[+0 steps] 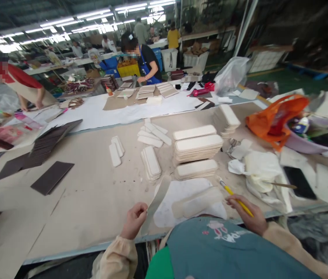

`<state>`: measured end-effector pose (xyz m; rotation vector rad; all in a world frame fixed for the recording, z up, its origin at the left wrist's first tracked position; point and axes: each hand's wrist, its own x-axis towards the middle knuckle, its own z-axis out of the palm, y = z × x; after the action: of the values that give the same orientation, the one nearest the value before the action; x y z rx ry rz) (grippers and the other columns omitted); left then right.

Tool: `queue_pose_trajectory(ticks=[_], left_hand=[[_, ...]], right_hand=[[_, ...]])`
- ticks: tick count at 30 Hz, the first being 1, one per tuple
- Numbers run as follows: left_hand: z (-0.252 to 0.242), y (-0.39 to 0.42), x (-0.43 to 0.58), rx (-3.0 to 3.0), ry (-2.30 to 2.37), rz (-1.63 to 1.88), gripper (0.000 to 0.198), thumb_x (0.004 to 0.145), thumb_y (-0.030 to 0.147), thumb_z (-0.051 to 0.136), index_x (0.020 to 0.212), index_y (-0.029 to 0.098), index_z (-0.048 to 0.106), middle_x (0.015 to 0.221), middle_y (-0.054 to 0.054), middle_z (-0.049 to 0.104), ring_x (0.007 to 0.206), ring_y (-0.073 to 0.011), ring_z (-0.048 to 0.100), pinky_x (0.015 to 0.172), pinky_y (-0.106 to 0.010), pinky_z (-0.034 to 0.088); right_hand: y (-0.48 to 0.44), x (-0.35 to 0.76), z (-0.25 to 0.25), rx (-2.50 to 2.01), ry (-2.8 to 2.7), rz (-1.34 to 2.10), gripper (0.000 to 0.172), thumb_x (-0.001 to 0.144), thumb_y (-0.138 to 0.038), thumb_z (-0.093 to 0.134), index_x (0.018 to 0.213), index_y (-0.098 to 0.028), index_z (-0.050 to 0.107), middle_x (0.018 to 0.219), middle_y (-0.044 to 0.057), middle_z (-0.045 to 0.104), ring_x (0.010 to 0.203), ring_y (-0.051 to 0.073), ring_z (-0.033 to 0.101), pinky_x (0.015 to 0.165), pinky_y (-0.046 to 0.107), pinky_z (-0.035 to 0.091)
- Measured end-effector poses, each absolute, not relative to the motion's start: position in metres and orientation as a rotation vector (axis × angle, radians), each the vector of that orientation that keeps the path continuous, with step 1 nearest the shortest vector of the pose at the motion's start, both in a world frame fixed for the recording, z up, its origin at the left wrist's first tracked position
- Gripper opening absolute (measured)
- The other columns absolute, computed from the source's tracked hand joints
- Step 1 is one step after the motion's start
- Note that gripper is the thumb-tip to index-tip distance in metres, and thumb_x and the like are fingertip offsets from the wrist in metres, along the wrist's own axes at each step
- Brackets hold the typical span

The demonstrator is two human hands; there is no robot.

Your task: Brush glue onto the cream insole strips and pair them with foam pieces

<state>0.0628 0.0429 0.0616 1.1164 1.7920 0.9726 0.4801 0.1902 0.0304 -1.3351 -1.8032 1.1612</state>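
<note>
Left hand [135, 219]: mine's pinched, thumb and fingers together on the edge of a beige strip [157, 202], right by the near edge of the table [94, 209].
Right hand [252, 217]: fingers wrapped around the yellow handle of a brush [234, 197], so yeah, that's clamped on.
Brush: slants away from me, bristles near the right end of the nearest big stack; can't tell if they're touching anything.
Strip: runs from my left fingers up along the left side of a white sheet [161, 212].
White sheet: right in front of me, with some pale rounded pieces [197, 202] lying flat on it, overlapping.
Big stacks [199, 145]: 3 of them just past the sheet, same rounded shape, the middle pile taller than the nearest.
Smaller piles: a short stack [151, 162] to the left of those, a loose spread [154, 133] beyond it, plus 2 overlapping pieces [116, 151] further left.
Dark sheets [52, 177]: way over on the left, a fanned bunch just beyond.
My right side: crumpled white bag [263, 164], black phone [300, 183], orange bag [277, 116] farther back.
Co-workers: a person in a blue apron [146, 64] at the far side, another in a red top [21, 77] far left.
</note>
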Motion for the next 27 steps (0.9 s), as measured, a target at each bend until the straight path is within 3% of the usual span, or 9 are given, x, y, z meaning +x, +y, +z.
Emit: queue_pose_trajectory(ticks=[4,10,15,18,22,27], left_hand=[[0.075,0.074,0.11,1.152,1.499,0.856,0.014,0.068,0.028,0.051,0.061,0.016,0.048,0.07,-0.002,0.052,0.069,-0.0134,0.047,0.064,-0.023,0.038],[0.067,0.111,0.155,1.199,1.399,0.641,0.007,0.061,0.02,0.048,0.063,0.015,0.051,0.065,-0.001,0.05,0.065,-0.0126,0.045,0.061,-0.023,0.035],[0.049,0.12,0.182,1.138,1.354,0.515,0.007,0.06,0.019,0.048,0.063,0.014,0.052,0.059,0.002,0.046,0.058,-0.01,0.04,0.055,-0.022,0.031],[0.045,0.116,0.198,1.018,1.312,0.467,0.014,0.067,0.028,0.054,0.067,0.013,0.054,0.057,0.003,0.045,0.054,-0.0086,0.037,0.052,-0.022,0.029],[0.05,0.099,0.212,0.922,1.245,0.546,0.032,0.068,0.041,0.063,0.081,0.012,0.06,0.065,0.001,0.051,0.06,-0.0095,0.044,0.057,-0.022,0.034],[0.039,0.072,0.22,0.968,1.422,0.634,0.03,0.069,0.042,0.064,0.066,0.013,0.06,0.068,-0.002,0.056,0.067,-0.0127,0.051,0.065,-0.024,0.04]], right_hand=[[0.203,0.448,0.05,-1.19,-1.501,1.225,0.02,0.08,-0.039,0.059,0.087,-0.023,0.049,0.1,0.007,0.065,0.097,0.021,0.061,0.088,0.038,0.049],[0.204,0.442,0.057,-0.985,-1.224,1.639,0.03,0.077,-0.036,0.064,0.086,-0.024,0.038,0.114,0.007,0.06,0.096,0.02,0.062,0.081,0.038,0.05],[0.188,0.465,0.044,-1.089,-1.247,1.635,0.034,0.073,-0.036,0.068,0.082,-0.023,0.038,0.093,0.002,0.063,0.077,0.014,0.06,0.068,0.028,0.049],[0.182,0.478,0.035,-1.236,-1.317,1.498,0.034,0.072,-0.038,0.068,0.078,-0.022,0.039,0.077,-0.002,0.057,0.067,0.012,0.054,0.06,0.024,0.046],[0.183,0.493,0.026,-1.354,-1.337,1.357,0.035,0.071,-0.041,0.068,0.077,-0.022,0.039,0.074,-0.002,0.054,0.064,0.012,0.052,0.059,0.025,0.046],[0.187,0.513,0.003,-1.46,-1.4,1.328,0.037,0.068,-0.044,0.069,0.079,-0.023,0.04,0.073,-0.002,0.057,0.063,0.014,0.054,0.06,0.027,0.047]])
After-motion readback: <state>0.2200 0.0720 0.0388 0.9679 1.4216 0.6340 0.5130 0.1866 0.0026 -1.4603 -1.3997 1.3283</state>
